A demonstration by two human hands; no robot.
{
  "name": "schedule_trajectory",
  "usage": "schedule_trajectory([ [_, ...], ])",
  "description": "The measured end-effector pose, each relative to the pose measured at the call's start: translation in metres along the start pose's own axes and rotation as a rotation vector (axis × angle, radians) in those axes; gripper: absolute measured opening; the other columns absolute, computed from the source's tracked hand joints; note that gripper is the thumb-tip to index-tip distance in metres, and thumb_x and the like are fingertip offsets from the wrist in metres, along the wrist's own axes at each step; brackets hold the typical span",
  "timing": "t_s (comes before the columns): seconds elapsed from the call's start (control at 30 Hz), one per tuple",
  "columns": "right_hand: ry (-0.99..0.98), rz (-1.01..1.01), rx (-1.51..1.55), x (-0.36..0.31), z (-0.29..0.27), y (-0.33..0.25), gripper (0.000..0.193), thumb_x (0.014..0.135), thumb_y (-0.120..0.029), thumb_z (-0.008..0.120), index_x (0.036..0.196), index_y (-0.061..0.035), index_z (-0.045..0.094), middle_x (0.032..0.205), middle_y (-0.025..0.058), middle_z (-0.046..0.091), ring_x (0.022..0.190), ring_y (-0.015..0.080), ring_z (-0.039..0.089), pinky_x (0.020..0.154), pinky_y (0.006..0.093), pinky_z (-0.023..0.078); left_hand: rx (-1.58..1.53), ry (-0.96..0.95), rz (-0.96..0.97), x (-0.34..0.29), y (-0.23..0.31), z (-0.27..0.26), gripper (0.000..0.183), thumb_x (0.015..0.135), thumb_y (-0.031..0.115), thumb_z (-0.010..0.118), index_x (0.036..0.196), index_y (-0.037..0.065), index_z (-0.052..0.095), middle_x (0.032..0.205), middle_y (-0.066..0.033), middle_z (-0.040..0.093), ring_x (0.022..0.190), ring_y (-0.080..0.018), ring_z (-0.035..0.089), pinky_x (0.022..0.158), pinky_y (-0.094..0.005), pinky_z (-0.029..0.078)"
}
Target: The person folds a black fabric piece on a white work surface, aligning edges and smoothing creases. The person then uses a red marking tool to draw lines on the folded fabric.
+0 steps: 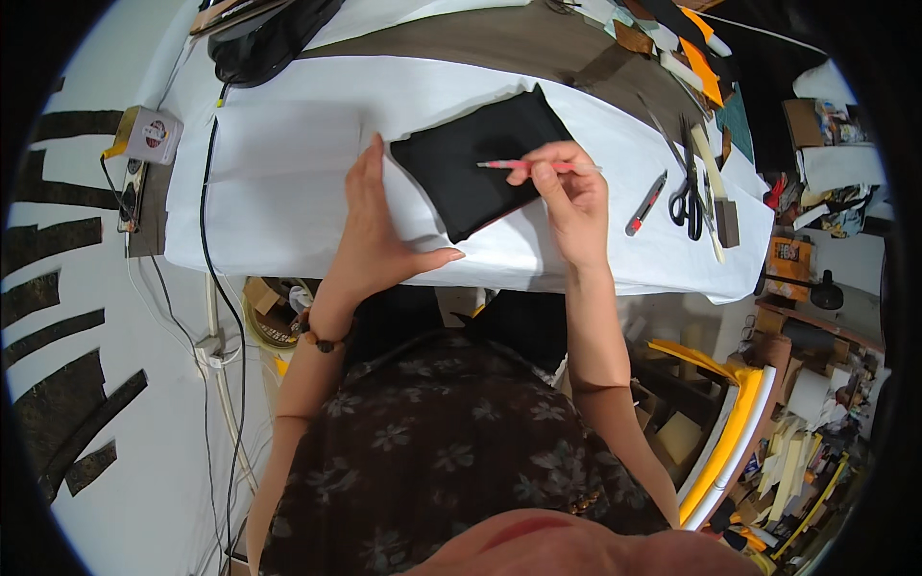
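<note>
A black, roughly rectangular piece (pixel 471 178) with pointed corners, which looks like fabric or soft leather, lies at a slant on the white-covered table (pixel 288 240). Over it, my right hand (pixel 576 202) pinches a slim pink pen-like tool (pixel 523 165) whose pale tip points left above the black surface. I cannot tell whether that tip touches it. My left hand (pixel 370 230) rests beside the piece's left edge, fingers stretched away from me and thumb spread toward its near corner. Nothing is in that hand.
Right of the black piece lie a red and grey utility knife (pixel 646 204), black-handled scissors (pixel 686 209), pale strips and a dark block (pixel 727 224). A black bag (pixel 259 43) sits at the far left. A black cable (pixel 205 211) crosses the table's left side. Scraps crowd the far right.
</note>
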State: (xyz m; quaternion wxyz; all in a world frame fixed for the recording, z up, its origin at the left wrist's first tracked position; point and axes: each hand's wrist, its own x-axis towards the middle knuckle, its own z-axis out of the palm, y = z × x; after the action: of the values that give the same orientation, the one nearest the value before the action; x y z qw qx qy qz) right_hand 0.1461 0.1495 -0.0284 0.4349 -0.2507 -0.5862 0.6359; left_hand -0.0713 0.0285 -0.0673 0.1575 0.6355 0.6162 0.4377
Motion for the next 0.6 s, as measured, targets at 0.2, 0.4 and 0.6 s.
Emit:
schedule_trajectory([
  [0.2,0.009,0.092,0.285,0.024,0.023,0.021,0.018,0.109,-0.019,0.056,0.108,-0.003,0.064,0.095,0.0095,0.071,0.092,0.0186,0.068,0.092,0.0342,0.053,-0.065,0.0,0.026,0.01,-0.007,0.011,0.15,0.055,0.044,0.098,0.163,-0.003,0.006,0.15,-0.0315,0.034,0.138,-0.0474,0.036,0.117,-0.0545,0.032],
  [0.4,0.011,0.118,0.269,0.032,0.033,0.024,0.018,0.109,-0.019,0.056,0.109,-0.0029,0.065,0.095,0.0093,0.071,0.09,0.0171,0.068,0.089,0.0328,0.053,0.023,-0.007,0.005,0.007,-0.013,0.016,0.149,0.056,0.043,0.097,0.164,-0.002,0.006,0.146,-0.0304,0.038,0.133,-0.047,0.039,0.114,-0.0534,0.033],
  [0.6,-0.059,-0.016,-0.117,0.048,0.056,0.014,0.017,0.103,-0.013,0.066,0.112,0.0014,0.071,0.095,0.006,0.073,0.09,0.0116,0.067,0.086,0.0271,0.053,-0.19,0.065,-0.143,-0.008,0.022,-0.011,0.11,0.072,0.027,0.09,0.16,0.001,0.028,0.142,-0.0241,0.046,0.132,-0.044,0.044,0.111,-0.0499,0.04],
])
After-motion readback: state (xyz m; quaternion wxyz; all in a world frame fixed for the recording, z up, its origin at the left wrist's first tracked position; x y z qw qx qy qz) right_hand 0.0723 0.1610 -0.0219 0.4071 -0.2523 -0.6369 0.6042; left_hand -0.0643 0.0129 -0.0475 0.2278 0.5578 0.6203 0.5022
